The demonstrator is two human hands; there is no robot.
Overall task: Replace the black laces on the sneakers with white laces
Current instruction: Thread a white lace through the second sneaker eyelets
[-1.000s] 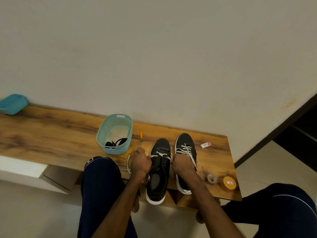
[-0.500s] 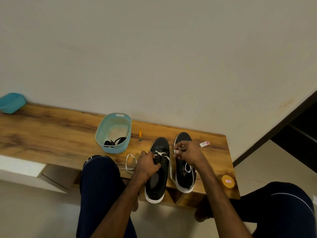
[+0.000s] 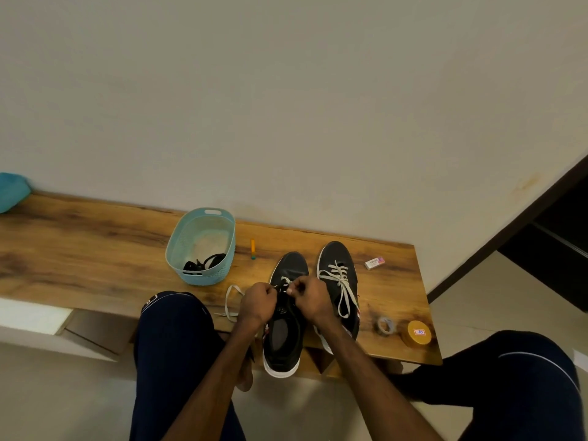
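We pinch the white lace (image 3: 227, 302) with curled fingers of left hand (image 3: 257, 301) and right hand (image 3: 311, 297) over the left sneaker (image 3: 291, 265); right sneaker (image 3: 337, 261) already laced white

Surface: wooden bench (image 3: 95, 259)
Left: teal basket (image 3: 203, 272)
Middle: orange pen (image 3: 253, 248), white lace (image 3: 230, 300), left sneaker (image 3: 288, 268), right sneaker (image 3: 337, 259)
Far right: eraser (image 3: 374, 262)
Near right: tape roll (image 3: 386, 325), yellow tin (image 3: 416, 333)

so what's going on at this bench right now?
A person is relacing sneakers. The left hand and right hand pinch a white lace over the sneaker on the left, which is only started. The other sneaker is already laced white. Black laces lie in the blue basket.
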